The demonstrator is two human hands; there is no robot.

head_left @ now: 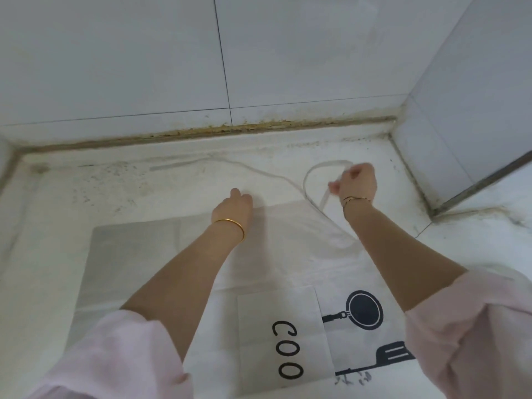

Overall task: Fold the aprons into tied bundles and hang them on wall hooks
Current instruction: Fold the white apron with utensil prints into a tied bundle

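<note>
A white apron (288,254) with black print of a pan, a spatula and the letters "COO" lies flat on a pale stone counter (86,191). Its white neck strap (313,168) loops up beyond the top edge, and a tie string (218,162) trails left toward the wall. My right hand (357,182) is closed around the strap loop, lifting it off the counter. My left hand (237,203) presses down on the apron's top edge with fingers curled; nothing is visibly held in it.
White tiled walls (115,59) meet the counter at the back along a stained seam (230,129). A tiled corner post (460,125) juts in at the right. A grey folded panel (129,254) of the apron lies at the left.
</note>
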